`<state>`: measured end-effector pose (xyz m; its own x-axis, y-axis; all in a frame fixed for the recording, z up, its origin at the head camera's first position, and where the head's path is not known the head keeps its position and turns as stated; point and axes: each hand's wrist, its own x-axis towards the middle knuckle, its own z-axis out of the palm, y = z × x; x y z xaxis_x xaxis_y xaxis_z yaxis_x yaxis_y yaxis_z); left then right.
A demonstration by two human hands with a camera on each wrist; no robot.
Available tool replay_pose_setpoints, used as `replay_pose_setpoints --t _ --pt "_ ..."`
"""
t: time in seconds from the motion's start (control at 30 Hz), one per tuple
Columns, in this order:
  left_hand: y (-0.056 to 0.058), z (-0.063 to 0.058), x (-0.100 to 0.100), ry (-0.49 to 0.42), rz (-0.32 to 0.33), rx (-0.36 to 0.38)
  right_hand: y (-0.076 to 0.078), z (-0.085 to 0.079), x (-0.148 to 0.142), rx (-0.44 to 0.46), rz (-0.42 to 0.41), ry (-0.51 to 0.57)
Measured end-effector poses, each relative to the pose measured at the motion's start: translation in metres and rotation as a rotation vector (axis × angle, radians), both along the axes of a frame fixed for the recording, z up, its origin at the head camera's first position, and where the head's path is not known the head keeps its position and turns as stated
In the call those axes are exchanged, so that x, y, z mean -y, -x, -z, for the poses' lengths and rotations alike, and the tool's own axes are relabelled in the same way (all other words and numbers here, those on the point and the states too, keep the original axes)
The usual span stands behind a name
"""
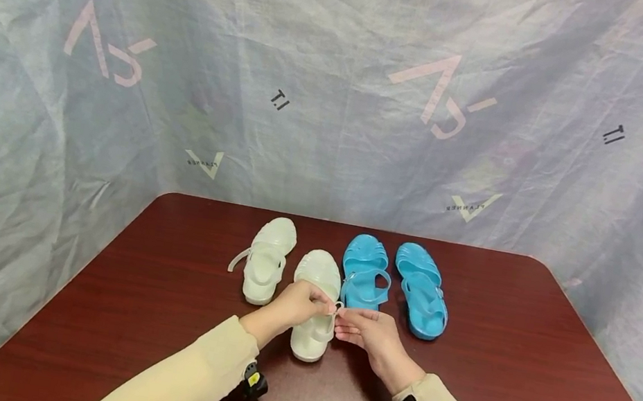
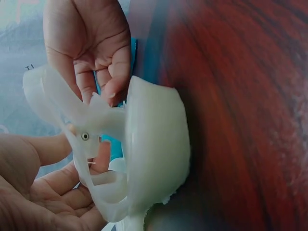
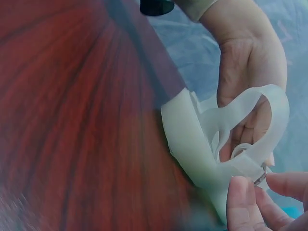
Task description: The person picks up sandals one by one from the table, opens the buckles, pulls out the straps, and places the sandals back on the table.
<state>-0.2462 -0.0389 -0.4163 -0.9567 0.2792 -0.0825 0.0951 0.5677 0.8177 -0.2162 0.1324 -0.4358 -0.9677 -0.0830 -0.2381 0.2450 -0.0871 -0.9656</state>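
White sandal (image 1: 308,333) placed sole down on the red-brown table (image 1: 525,352), heel toward the near side, set nearer than the other white sandal (image 1: 268,259) to its left. Pale strap (image 3: 280,113) raised in a loop above the heel. Strap pinched close to the buckle (image 3: 261,176) by the left hand (image 1: 298,305); buckle pinched at the sandal's right side between thumb and fingertip of the right hand (image 1: 372,338). Whether the strap end is seated in the buckle cannot be told, being partly covered by fingers.

Risks, as judged:
Slip: only a small patch of smooth strap is gripped, so it could be lost from the fingertips if pulled hard.
Twist: the loop is bent and unsupported; the strap could be turned edge-on to the buckle.
Slide: the sole is not held down, so the whole sandal could be dragged or tipped by a sideways tug.
Knock: the left blue sandal (image 1: 366,257) is set just beside the right hand and could be shoved toward the right blue sandal (image 1: 422,297) if the fingers are swung out
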Motion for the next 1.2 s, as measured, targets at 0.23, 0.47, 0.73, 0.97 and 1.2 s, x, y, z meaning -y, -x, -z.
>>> replay_pose_setpoints --t 0.23,0.47,0.73,0.97,1.2 --pt "0.000 0.001 0.002 0.003 0.005 -0.006 0.000 -0.005 0.003 -0.011 0.041 -0.065" --pt "-0.001 -0.001 0.002 -0.001 0.012 -0.011 0.003 -0.009 0.001 -0.037 -0.005 -0.079" --pt "-0.001 -0.002 0.001 -0.002 0.011 -0.009 0.003 -0.012 0.005 -0.088 0.060 -0.156" --pt "0.002 -0.001 0.001 -0.001 0.025 -0.036 0.007 -0.014 0.008 -0.103 0.144 -0.157" --pt "0.001 0.000 0.001 0.012 0.013 -0.035 0.005 -0.016 0.011 -0.099 0.159 -0.150"
